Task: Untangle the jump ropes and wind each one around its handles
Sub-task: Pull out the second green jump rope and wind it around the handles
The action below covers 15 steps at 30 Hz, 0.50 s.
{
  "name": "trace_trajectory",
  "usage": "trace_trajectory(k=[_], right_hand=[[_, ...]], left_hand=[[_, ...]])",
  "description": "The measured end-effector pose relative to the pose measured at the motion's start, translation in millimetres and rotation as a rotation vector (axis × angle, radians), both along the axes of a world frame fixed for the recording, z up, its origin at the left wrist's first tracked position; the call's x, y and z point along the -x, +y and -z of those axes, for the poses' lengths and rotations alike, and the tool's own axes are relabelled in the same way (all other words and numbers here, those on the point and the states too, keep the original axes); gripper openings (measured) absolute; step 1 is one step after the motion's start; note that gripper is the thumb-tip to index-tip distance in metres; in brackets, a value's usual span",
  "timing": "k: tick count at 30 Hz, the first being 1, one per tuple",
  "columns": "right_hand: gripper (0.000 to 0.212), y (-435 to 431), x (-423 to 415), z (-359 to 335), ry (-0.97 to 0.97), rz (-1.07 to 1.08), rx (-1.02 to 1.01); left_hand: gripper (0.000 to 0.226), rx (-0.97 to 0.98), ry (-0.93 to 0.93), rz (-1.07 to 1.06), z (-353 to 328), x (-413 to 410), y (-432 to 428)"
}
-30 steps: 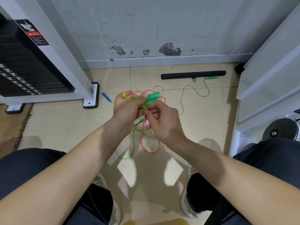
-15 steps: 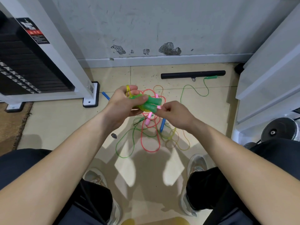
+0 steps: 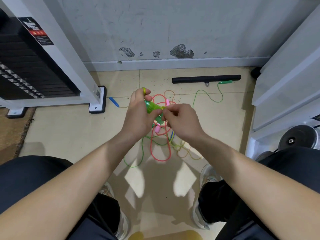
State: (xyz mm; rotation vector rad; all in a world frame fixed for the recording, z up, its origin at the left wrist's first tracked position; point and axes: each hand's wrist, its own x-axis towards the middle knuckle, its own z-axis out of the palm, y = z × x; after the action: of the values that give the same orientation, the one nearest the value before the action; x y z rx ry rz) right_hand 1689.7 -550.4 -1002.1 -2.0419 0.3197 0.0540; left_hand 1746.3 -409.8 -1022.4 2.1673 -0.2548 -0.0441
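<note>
Head view: right grip (image 3: 181, 120) back at the green handles (image 3: 153, 107), pinching green rope (image 3: 200, 90); left grip (image 3: 138, 115) curled round them. I read another wrap going on.

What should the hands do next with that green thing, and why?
Probably wrap one more turn. The left hand grips the green handles, and the right hand pinches a cord right beside them. Loose cords lie tangled on the floor below, so I would carry the pinched cord round the handles, slowly, watching for snags.
</note>
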Motion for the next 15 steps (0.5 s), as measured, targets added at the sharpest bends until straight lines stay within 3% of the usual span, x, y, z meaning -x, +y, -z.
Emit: trace_trajectory(k=[7,9,12,15], right_hand=[[0.028,25.0,15.6,20.9,-0.281,-0.074,0.192],[0.036,25.7,16.0,24.1,-0.334,-0.157,0.299],[0.047,26.0,16.1,29.6,-0.356,-0.252,0.461],[0.049,25.3,15.6,33.5,-0.384,-0.265,0.542]], left_hand=[[0.039,0.580,0.535,-0.266,0.0,9.7,-9.7],[0.037,0.680,0.645,-0.314,-5.0,5.5,-7.8],[0.061,0.775,0.743,-0.329,-12.9,0.0,-4.8],[0.056,0.793,0.746,-0.334,-14.7,0.1,-2.3]])
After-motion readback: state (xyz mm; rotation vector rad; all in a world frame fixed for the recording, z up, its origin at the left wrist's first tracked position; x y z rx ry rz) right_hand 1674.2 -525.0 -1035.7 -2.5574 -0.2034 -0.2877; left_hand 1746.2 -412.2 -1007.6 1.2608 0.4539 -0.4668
